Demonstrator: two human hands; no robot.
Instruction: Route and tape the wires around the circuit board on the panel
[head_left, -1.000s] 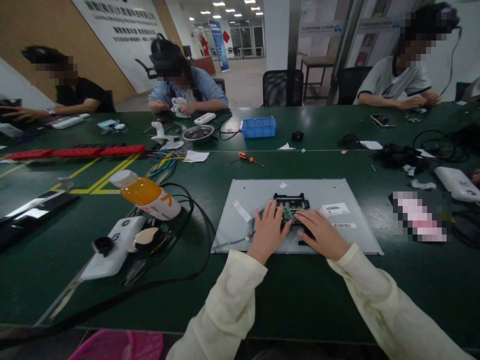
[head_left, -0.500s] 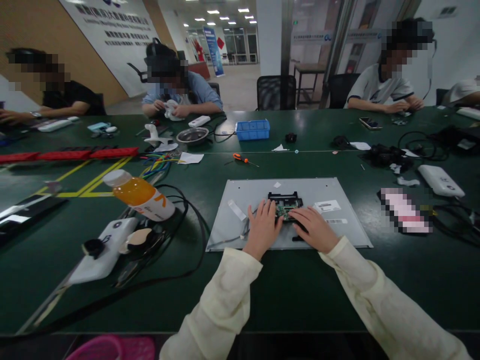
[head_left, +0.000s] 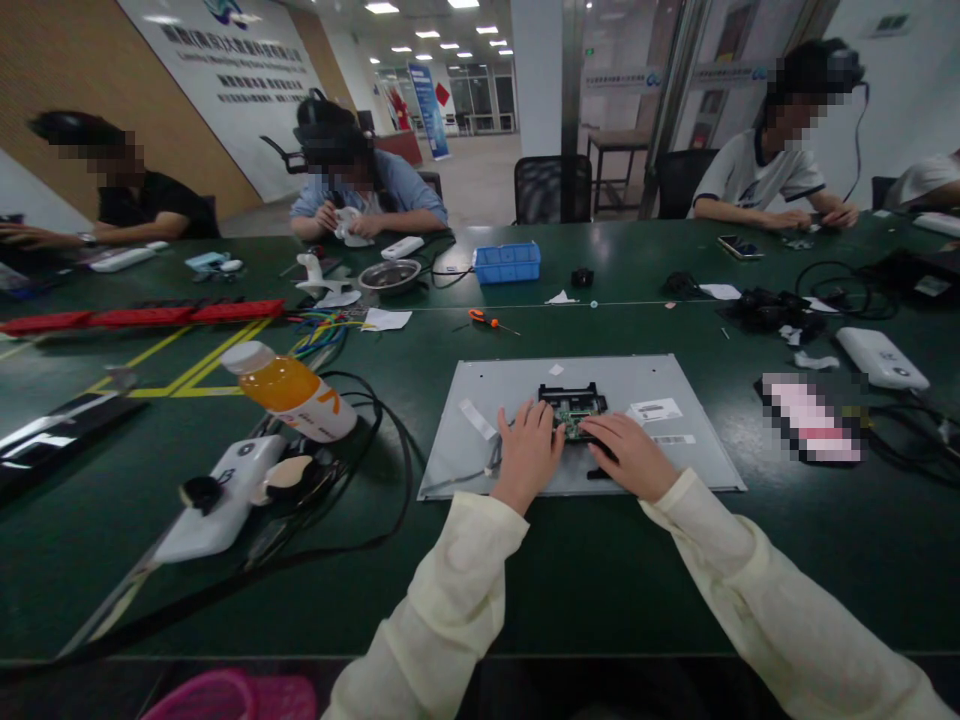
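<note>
A flat grey metal panel [head_left: 450,450] lies on the green table. On its middle sits a green circuit board [head_left: 571,415] beside a black plastic frame [head_left: 567,392]. My left hand [head_left: 526,450] rests at the board's left side, fingers spread, fingertips near its edge. From the right, my right hand [head_left: 630,455] reaches the board's right edge with its fingers together; whether it grips the edge is hidden. Grey cables run out under my left hand. White labels [head_left: 655,410] are stuck on the panel's right part.
Left stand an orange drink bottle [head_left: 289,392], a white power bank [head_left: 225,500] and black cables. Beyond the panel are an orange screwdriver [head_left: 484,318], a blue basket [head_left: 507,262] and a metal bowl [head_left: 390,275]. A pink phone [head_left: 814,418] lies right. People sit opposite.
The camera view has shifted slightly, so things on the left appear a little further right. Both hands remain at the circuit board in nearly the same pose.
</note>
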